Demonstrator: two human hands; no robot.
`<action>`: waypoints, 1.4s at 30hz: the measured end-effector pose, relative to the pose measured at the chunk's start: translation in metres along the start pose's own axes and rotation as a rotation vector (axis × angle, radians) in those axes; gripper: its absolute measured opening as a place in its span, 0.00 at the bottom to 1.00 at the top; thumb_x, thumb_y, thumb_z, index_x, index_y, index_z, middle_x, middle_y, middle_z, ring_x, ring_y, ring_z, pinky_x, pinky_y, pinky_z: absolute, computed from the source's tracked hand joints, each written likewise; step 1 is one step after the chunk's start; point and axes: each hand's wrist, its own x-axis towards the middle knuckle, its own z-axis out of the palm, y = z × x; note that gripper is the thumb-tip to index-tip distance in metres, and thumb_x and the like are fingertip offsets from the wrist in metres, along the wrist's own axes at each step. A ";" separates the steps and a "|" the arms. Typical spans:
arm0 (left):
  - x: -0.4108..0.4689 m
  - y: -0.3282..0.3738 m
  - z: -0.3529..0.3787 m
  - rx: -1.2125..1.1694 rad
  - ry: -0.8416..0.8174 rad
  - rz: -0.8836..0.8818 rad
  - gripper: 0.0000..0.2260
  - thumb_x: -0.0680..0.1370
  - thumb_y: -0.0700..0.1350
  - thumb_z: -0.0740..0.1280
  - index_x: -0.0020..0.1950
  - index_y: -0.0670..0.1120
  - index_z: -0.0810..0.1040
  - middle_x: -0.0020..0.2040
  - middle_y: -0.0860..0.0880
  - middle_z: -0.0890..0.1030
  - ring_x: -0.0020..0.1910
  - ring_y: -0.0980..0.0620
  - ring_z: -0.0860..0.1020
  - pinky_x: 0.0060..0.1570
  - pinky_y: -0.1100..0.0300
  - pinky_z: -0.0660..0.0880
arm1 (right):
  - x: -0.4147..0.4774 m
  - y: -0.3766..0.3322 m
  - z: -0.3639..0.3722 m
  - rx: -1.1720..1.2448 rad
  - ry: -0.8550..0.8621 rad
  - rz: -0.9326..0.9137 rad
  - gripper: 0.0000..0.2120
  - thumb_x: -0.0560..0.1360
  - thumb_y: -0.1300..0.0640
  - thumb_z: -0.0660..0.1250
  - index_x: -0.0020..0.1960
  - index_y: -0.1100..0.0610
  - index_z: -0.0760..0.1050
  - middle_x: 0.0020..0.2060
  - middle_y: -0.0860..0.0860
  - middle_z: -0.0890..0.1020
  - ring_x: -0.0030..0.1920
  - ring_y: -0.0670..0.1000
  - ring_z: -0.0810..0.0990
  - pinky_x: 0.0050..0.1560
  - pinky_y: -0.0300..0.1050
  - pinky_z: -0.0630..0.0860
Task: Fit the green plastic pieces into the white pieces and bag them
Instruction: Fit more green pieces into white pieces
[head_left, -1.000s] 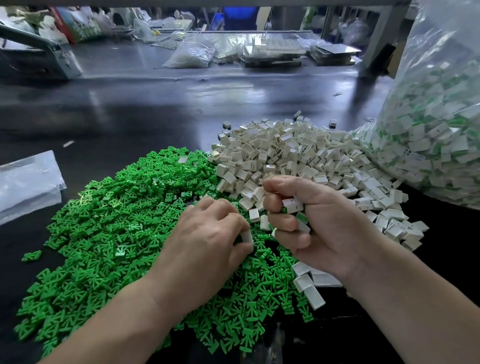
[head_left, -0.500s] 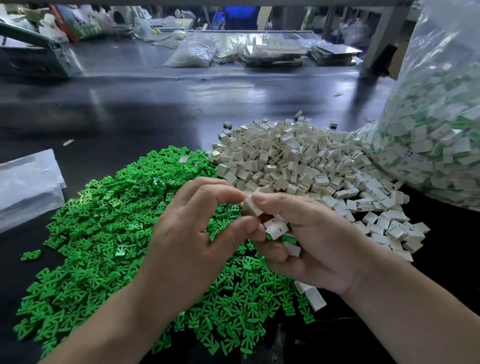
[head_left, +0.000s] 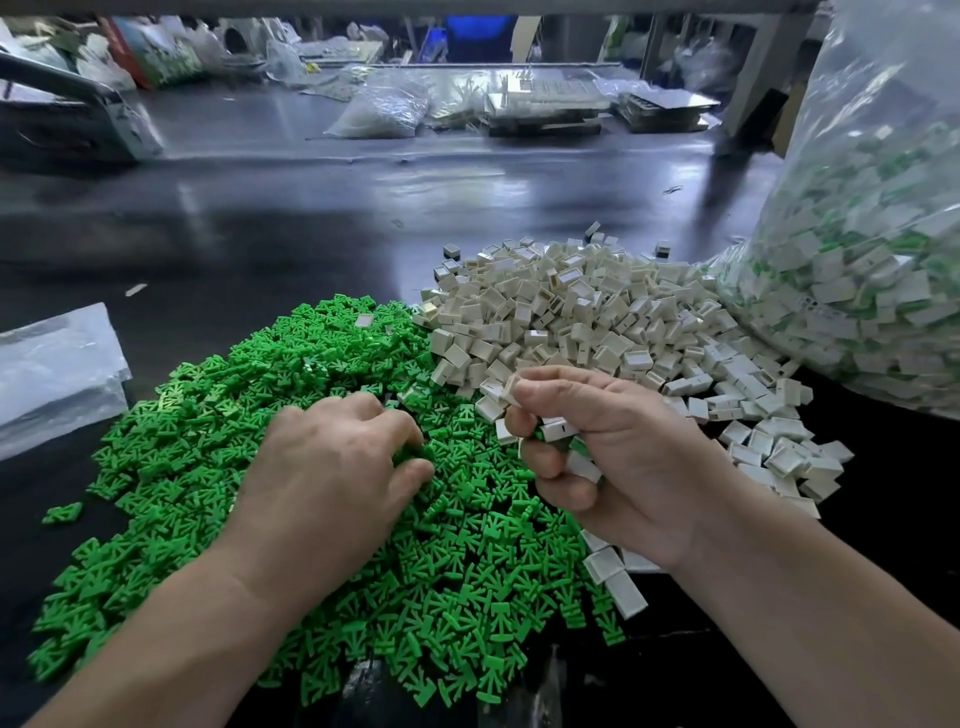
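Note:
A wide heap of green plastic pieces (head_left: 208, 431) covers the dark table at front left. Beside it on the right lies a heap of white pieces (head_left: 597, 312). My left hand (head_left: 332, 467) rests palm down on the green heap, its fingertips curled into the pieces; whether it pinches one is hidden. My right hand (head_left: 613, 447) is raised above the seam of the two heaps, curled round several white pieces with green showing in them, and pinches one white piece (head_left: 511, 388) between thumb and forefinger. A big clear bag (head_left: 857, 260) of fitted white-and-green pieces stands at the right.
A flat empty clear bag (head_left: 57, 369) lies at the left edge. The dark glossy table (head_left: 311, 218) stretches behind the heaps. At the back are plastic bags (head_left: 379, 111), stacked trays (head_left: 550, 111) and clutter. A few white pieces (head_left: 618, 582) lie at the front by my right wrist.
My hands have parted. The left hand went down and left onto the green heap. The right hand stayed up with its handful and now pinches a white piece alone.

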 end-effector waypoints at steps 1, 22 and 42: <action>0.000 -0.001 0.000 -0.008 0.018 0.004 0.09 0.75 0.57 0.67 0.50 0.55 0.82 0.42 0.56 0.78 0.42 0.52 0.76 0.47 0.53 0.70 | 0.000 0.000 0.000 -0.012 0.009 0.006 0.12 0.66 0.57 0.74 0.48 0.56 0.78 0.35 0.53 0.78 0.27 0.48 0.71 0.19 0.35 0.62; -0.010 0.001 -0.001 -0.370 0.030 0.009 0.05 0.75 0.55 0.66 0.41 0.57 0.75 0.37 0.61 0.77 0.39 0.63 0.75 0.33 0.69 0.69 | -0.002 0.002 0.002 -0.129 0.042 0.020 0.02 0.76 0.60 0.71 0.48 0.55 0.80 0.37 0.53 0.80 0.26 0.48 0.72 0.20 0.35 0.63; -0.001 0.005 -0.001 -1.569 0.022 -0.273 0.11 0.68 0.52 0.77 0.44 0.47 0.83 0.38 0.44 0.81 0.34 0.48 0.80 0.31 0.60 0.76 | -0.008 0.006 0.011 -0.320 -0.064 -0.070 0.07 0.69 0.50 0.74 0.41 0.53 0.79 0.32 0.51 0.77 0.23 0.46 0.70 0.19 0.34 0.64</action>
